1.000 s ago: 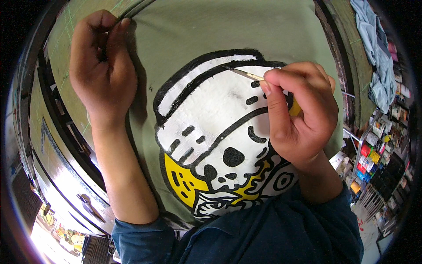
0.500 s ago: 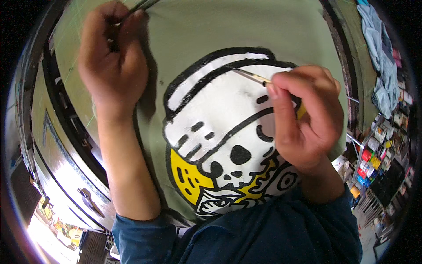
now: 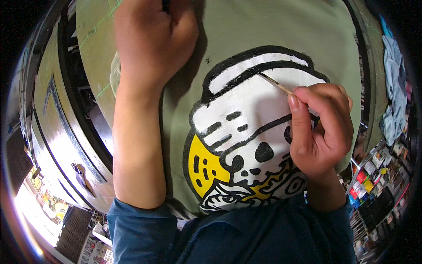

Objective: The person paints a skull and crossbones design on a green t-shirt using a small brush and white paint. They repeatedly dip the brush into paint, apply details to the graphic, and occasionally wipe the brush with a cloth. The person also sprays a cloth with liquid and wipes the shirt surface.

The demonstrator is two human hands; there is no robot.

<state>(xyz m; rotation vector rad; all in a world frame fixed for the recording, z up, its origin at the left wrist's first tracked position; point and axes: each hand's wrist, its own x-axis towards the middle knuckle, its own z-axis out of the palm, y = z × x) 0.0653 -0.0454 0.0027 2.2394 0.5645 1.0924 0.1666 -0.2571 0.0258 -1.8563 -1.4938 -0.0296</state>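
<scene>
Presently pinching a thin brush (image 3: 276, 84) in the right hand (image 3: 323, 125), thumb against fingers, at the right side of the skull picture (image 3: 252, 127) with 2 dark eye sockets; pointing the brush tip at the lower edge of a black band (image 3: 258, 69) across its cap. Stretching the left hand (image 3: 156, 42) above and left of the skull picture, fingertips out of view: cannot tell whether pinching anything. Around the skull picture, green fabric (image 3: 246, 22); well right of it, pale blue cloth (image 3: 395, 94) and coloured containers (image 3: 362, 182).
</scene>
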